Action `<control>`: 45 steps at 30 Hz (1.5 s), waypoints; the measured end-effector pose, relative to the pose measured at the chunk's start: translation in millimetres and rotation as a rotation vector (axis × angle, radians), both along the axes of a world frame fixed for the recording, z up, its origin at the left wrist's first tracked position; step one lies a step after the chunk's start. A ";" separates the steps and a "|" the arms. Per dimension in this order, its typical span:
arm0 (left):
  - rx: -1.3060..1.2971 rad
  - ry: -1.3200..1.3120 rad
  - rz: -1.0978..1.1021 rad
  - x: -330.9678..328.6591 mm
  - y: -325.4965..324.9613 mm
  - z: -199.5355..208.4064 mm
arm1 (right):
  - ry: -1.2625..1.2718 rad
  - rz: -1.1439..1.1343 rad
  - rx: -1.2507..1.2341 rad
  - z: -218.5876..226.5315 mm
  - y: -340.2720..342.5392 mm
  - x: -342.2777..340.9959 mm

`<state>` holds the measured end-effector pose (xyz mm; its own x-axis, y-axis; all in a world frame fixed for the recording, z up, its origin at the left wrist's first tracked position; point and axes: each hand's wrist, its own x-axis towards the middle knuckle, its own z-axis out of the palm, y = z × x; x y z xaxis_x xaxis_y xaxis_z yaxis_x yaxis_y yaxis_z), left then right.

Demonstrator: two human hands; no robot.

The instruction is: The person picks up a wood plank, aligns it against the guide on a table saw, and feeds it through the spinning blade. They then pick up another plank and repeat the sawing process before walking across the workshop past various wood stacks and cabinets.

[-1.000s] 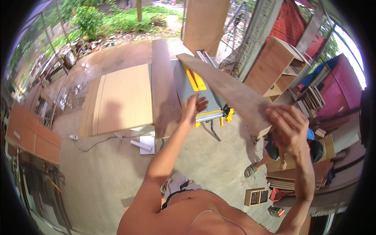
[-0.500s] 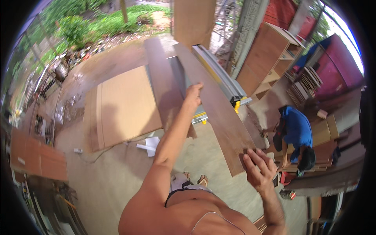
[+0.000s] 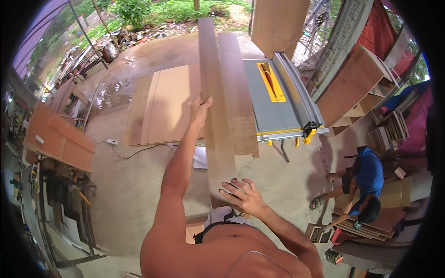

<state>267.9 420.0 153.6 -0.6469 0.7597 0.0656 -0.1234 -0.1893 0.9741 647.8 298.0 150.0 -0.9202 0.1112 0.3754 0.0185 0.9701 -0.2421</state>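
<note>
Left hand is gripping brown board at its left edge; right hand, fingers spread, is touching its lower end. Long axis is running from upper centre to lower centre.

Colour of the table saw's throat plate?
The throat plate is bright yellow, against the grey saw table. Shows best in the head view.

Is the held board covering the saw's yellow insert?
No, the yellow insert is in plain view, with another board between it and the held board.
</note>
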 end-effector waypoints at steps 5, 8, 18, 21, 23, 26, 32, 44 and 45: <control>-0.092 0.072 0.129 -68.3 -105.0 -52.0 | -0.116 0.277 -0.020 -34.2 -21.4 -59.0; -0.147 0.028 0.223 -90.9 -164.7 -82.3 | -0.245 0.432 0.184 -45.7 -49.4 -92.4; -0.385 0.125 0.345 -109.2 -262.0 -103.1 | -0.201 0.322 -0.765 -78.0 -14.7 -112.0; -0.783 0.432 0.490 -105.8 -287.7 -96.2 | -0.374 -0.183 -1.283 -99.7 36.2 -66.3; -0.773 0.339 0.476 -93.8 -310.7 -91.1 | -0.413 -0.485 -1.747 -110.2 63.5 -32.3; -0.776 0.353 0.498 -60.9 -336.3 -82.1 | -0.066 -0.479 -2.030 -119.8 79.9 8.9; -0.875 0.970 0.834 73.0 -356.9 -62.4 | 0.277 -0.574 -2.094 -121.6 119.5 2.5; -0.428 0.321 0.349 201.7 -231.5 -88.5 | 0.578 -0.583 -1.932 -120.2 152.6 -54.5; -0.390 0.283 0.297 199.8 -217.3 -88.6 | 0.552 -0.620 -1.923 -118.0 152.3 -50.3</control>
<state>467.7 202.7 65.0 -0.8345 0.5508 0.0186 0.1566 0.2046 0.9662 597.5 450.3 32.0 -0.4765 0.7805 -0.4047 -0.2435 -0.5595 -0.7923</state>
